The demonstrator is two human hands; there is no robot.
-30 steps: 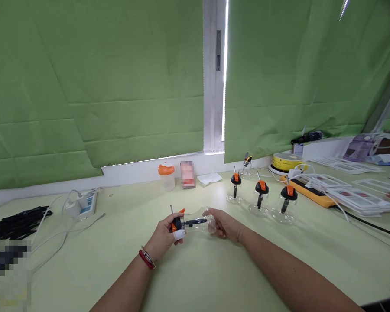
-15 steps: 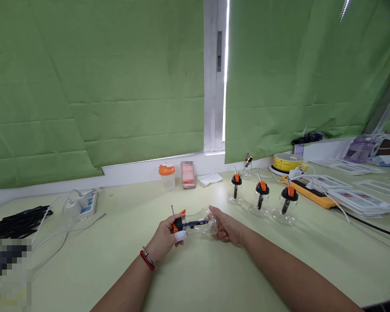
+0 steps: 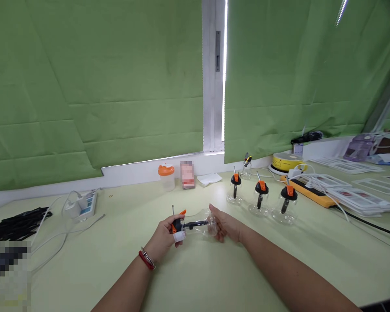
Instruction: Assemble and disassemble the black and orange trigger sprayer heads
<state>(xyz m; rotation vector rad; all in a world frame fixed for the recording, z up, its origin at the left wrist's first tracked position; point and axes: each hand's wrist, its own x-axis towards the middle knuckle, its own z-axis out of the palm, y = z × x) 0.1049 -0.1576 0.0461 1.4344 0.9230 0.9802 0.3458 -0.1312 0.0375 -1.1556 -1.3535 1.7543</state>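
A clear bottle (image 3: 199, 224) with a wide base lies sideways between my hands, above the table. Its black-and-orange cap has a thin metal tube sticking up, and a dark stem runs inside. My left hand (image 3: 169, 230), with white tape on one finger, is closed around the cap end. At the base end, my right hand (image 3: 226, 225) grips the bottle with thumb on top and fingers curled beneath. To the right stand three similar capped bottles, a left one (image 3: 235, 190), a middle one (image 3: 260, 199) and a right one (image 3: 286, 206).
A cup with an orange lid (image 3: 167, 177), a small pink box (image 3: 187, 175) and white paper (image 3: 209, 179) stand near the wall. On the left are a power strip (image 3: 88, 206), cables and black strips (image 3: 17, 223). An orange-yellow power strip (image 3: 312, 193) and white frames (image 3: 360, 199) lie right.
My right hand's fingers have shifted slightly around the bottle's base. The bottle stays nearly in place, and my left hand keeps its hold on the cap end.
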